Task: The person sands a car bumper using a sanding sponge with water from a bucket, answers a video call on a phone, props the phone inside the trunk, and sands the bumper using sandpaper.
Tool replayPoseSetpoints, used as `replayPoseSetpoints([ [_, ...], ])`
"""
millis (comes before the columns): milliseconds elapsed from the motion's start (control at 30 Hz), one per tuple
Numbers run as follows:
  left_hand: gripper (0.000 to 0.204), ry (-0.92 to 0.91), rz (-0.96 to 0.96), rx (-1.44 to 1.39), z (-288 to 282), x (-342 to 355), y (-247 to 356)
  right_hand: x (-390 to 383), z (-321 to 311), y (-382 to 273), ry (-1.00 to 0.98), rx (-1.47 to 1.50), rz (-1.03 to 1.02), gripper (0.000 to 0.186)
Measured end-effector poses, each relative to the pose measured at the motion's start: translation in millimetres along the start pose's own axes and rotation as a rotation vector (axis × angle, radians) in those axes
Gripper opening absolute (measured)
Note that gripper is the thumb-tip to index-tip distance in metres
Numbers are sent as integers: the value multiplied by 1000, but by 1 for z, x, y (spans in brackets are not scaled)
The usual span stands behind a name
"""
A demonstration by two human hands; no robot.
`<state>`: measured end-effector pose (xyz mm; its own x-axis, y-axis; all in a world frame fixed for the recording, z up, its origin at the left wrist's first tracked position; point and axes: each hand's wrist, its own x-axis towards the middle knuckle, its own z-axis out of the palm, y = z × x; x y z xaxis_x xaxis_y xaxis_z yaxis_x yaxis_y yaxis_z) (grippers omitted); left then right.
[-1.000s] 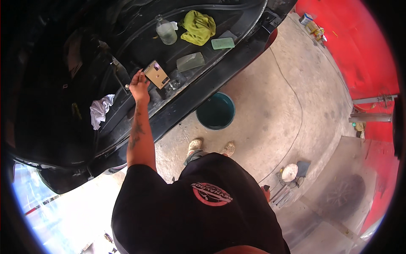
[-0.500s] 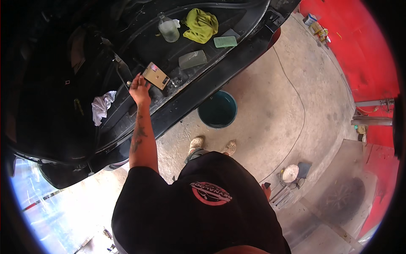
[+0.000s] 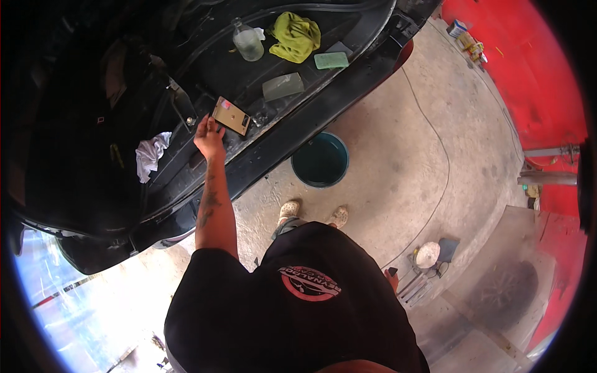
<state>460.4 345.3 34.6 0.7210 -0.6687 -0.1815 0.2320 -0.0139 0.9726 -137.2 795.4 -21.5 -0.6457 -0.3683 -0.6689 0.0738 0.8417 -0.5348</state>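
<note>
My left hand [image 3: 210, 137] reaches to the black car body panel [image 3: 273, 165]. Its fingers are closed at the near left edge of a flat gold rectangular thing [image 3: 232, 115], which looks like a phone and bears a pink sticker and a small dark label. How the fingertips grip it is partly hidden. Low at my right side, my right hand [image 3: 394, 281] shows only in part past my shirt. A small dark object [image 3: 392, 271] sticks out of its closed fingers; its kind is too small to make out.
On the panel lie a clear bottle [image 3: 249, 45], a yellow-green cloth [image 3: 296, 37], a green sponge [image 3: 331, 60], a translucent block [image 3: 283, 87] and a white cloth [image 3: 151, 155]. A dark bucket [image 3: 320, 184] stands before my feet. A cable [image 3: 447, 155] crosses the concrete floor.
The gold thing has shifted slightly toward me and turned a little. My left hand has moved slightly right and nearer to me. My right hand looks unchanged.
</note>
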Motion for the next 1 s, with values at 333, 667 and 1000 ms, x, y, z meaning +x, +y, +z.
replayPoseSetpoints([
  [333,40,-38,-80,88,3,4,7,10,6,-2,-5,29,-18,16],
  [667,50,-42,-105,71,-1,-10,11,25,-3,2,-45,-7,1,18],
  [1000,46,-48,-89,378,-7,3,18,120,-62,-33,-139,-68,58,24],
])
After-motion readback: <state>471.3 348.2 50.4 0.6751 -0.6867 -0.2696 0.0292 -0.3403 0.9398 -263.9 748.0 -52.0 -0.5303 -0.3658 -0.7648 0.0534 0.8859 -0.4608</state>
